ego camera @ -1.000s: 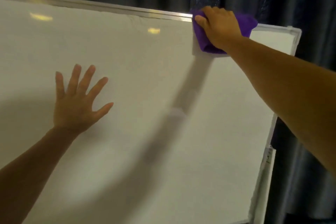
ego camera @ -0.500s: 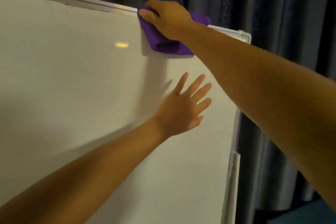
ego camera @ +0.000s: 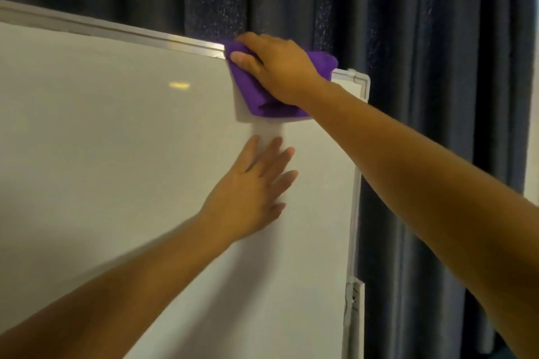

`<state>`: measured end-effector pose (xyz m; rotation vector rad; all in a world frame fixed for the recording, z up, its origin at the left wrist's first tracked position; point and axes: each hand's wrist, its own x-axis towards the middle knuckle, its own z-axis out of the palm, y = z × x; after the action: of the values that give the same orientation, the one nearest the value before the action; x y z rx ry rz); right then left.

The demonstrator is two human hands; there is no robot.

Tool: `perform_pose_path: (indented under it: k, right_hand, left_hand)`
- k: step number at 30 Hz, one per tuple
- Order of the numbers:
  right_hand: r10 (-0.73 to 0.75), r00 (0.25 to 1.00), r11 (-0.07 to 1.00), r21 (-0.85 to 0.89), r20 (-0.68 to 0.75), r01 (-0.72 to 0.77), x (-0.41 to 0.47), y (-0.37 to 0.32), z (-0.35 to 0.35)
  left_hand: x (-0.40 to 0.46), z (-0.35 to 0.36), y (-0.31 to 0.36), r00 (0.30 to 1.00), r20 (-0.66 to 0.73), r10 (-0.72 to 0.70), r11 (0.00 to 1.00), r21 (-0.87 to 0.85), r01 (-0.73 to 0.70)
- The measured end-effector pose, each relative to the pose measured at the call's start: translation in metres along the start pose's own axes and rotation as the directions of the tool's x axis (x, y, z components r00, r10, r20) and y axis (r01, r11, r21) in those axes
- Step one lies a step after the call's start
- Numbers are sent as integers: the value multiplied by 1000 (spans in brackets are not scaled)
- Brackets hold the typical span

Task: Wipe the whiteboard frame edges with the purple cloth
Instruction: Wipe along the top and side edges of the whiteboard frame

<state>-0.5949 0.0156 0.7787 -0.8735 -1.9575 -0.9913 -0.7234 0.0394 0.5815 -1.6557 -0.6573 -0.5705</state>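
A white whiteboard point(ego camera: 116, 140) with a silver metal frame point(ego camera: 116, 32) fills the left of the view. My right hand point(ego camera: 280, 67) grips the purple cloth point(ego camera: 256, 96) and presses it over the top frame edge, close to the top right corner point(ego camera: 361, 81). The cloth hangs down onto the board face and folds over behind the frame. Below it, my left hand point(ego camera: 256, 186) lies flat on the board with fingers spread, holding nothing.
Dark blue curtains point(ego camera: 423, 96) hang behind and to the right of the board. The right frame edge point(ego camera: 354, 227) runs down to a bracket point(ego camera: 353, 306) on the side.
My left hand has slid from the board's left part to just under the cloth. The view has shifted right, and the right hand with the cloth sits nearer the top right corner.
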Motion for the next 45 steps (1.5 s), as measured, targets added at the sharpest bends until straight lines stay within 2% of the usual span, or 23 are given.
perform_pose_path:
  k: [2, 5, 11, 14, 17, 19, 21, 24, 26, 30, 33, 37, 41, 45]
  right_hand:
    - [14, 998, 1000, 1, 57, -14, -11, 29, -7]
    - [35, 996, 999, -32, 88, -32, -30, 67, -18]
    - [-115, 987, 985, -117, 115, 129, -42, 108, -36]
    - [-144, 960, 960, -201, 239, 194, -47, 140, -48]
    - [-104, 947, 964, -204, 304, 172, -58, 182, -60]
    - [-81, 953, 986, -118, 291, 120, -69, 204, -58]
    - [-70, 969, 996, 77, 238, 53, -78, 214, -49]
    - [-34, 992, 926, 376, 121, -14, -84, 221, -30]
    - [48, 995, 832, 548, 90, -90, -88, 223, -23]
    - [260, 965, 544, 821, 30, -172, -100, 214, -5]
    - [435, 899, 463, 871, -59, -167, -108, 196, 10]
    - [580, 806, 448, 873, -119, -193, -116, 169, 28]
    - [607, 779, 482, 853, -159, -201, -117, 150, 33]
    - [564, 804, 533, 827, -190, -179, -120, 140, 37]
  left_hand:
    - [-1, 0, 0, 1000, 7, -8, 999, -42, 8]
    - [-3, 1, 5, 999, 13, -44, 999, -5, 44]
    - [34, -5, 55, 988, -1, -157, 986, 48, 157]
    - [60, -9, 67, 969, 34, -244, 967, 80, 241]
    - [70, -9, 70, 945, 61, -321, 941, 133, 311]
    - [72, -7, 65, 940, 62, -336, 934, 148, 325]
    - [78, -6, 57, 929, 48, -368, 922, 149, 357]
    - [77, -1, 44, 910, 19, -414, 906, 107, 410]
    - [70, 4, 37, 922, 22, -386, 919, 91, 383]
    - [63, 8, 35, 931, 3, -366, 926, 102, 363]
    - [60, 8, 32, 926, -47, -375, 920, 106, 377]
    - [52, 8, 26, 929, -87, -361, 925, 97, 368]
    - [43, -1, 20, 928, -99, -360, 922, 113, 370]
    - [36, -10, 15, 925, -95, -368, 917, 127, 378]
